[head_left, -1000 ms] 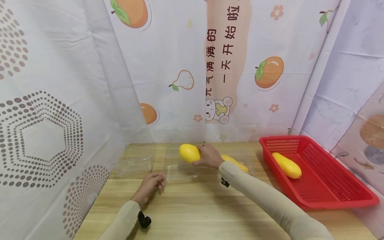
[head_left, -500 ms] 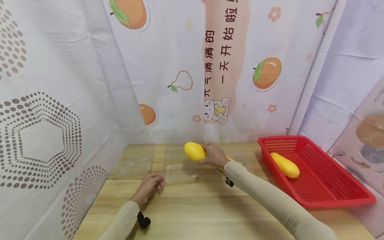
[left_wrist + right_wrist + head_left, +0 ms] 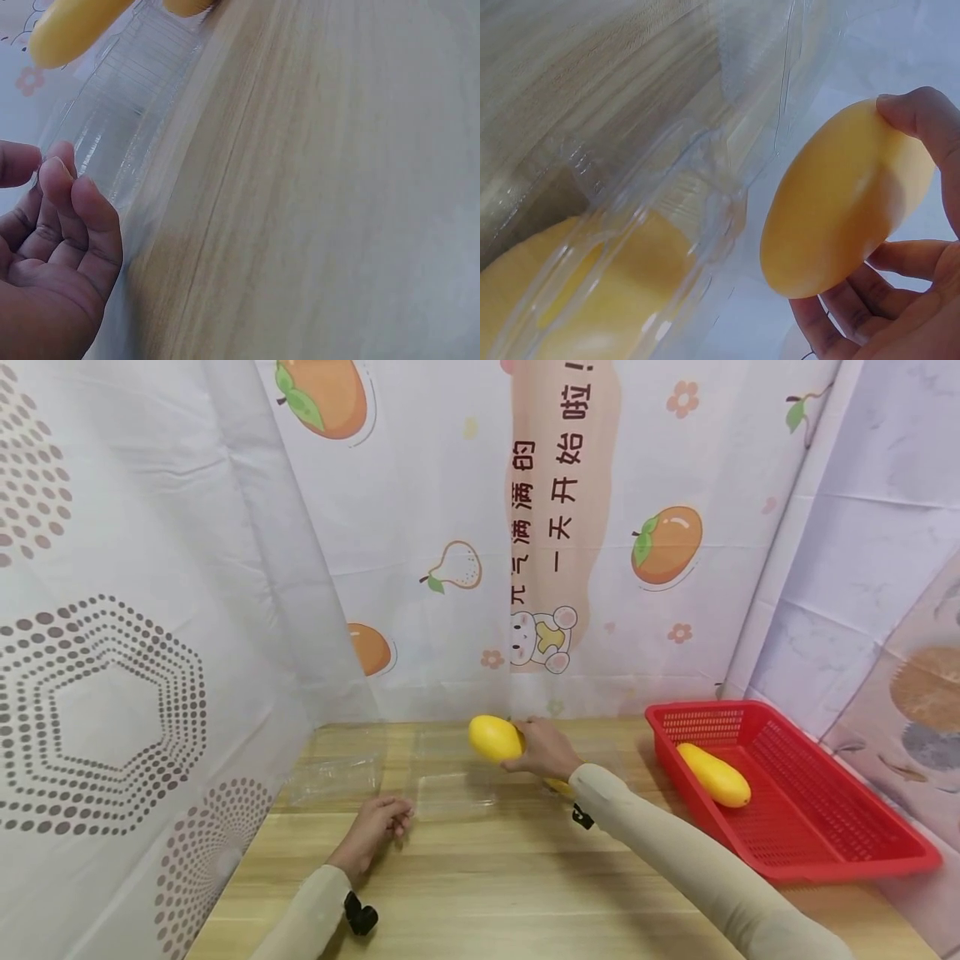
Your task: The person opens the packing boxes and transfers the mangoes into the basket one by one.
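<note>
My right hand [image 3: 546, 752] holds a plump yellow mango [image 3: 495, 739] in the air above the clear plastic boxes. In the right wrist view, thumb and fingers grip the mango [image 3: 840, 202] from one end. Below that arm, another yellow fruit [image 3: 558, 787] lies in the right clear box, mostly hidden by the sleeve. My left hand [image 3: 372, 831] rests low at the front left corner of the middle clear plastic box [image 3: 450, 797]. In the left wrist view its thumb and fingertips come together at the box's edge, seemingly pinching it.
A red basket [image 3: 795, 802] stands on the right, with one long yellow fruit [image 3: 716, 777] in it. Another clear box [image 3: 333, 777] stands at the left. Behind the wooden table [image 3: 480, 885] hangs a printed curtain [image 3: 450, 485], with more cloth at both sides.
My right hand has carried the mango a little to the right, covering more of the fruit in the right box. The left hand stays at the same box corner.
</note>
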The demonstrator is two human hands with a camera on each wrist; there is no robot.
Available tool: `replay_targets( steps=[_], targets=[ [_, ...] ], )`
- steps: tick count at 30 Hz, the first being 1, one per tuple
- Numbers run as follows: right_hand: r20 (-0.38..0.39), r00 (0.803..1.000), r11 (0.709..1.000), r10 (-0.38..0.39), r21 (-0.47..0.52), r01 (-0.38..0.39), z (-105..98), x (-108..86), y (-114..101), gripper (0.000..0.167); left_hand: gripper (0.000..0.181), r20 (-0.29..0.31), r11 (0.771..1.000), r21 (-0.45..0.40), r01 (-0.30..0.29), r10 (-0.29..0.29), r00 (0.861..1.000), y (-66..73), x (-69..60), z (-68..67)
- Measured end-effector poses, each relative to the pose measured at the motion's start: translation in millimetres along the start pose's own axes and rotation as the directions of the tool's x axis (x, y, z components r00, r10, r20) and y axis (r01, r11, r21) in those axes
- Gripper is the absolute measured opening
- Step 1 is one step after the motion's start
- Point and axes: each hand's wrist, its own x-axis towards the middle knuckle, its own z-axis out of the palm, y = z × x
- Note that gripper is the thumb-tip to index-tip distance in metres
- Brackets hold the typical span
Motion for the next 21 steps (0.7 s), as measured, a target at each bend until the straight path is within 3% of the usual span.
replay_targets(
  steps=[21],
  targets=[
    [-0.007,0.998,0.998,0.067,0.017,-0.067,-17,-13.0,19,0.072,0.027,-0.009,1.000,-0.022,0.022,-0.022,1.000,-3.0,4.3,0.9]
  ],
)
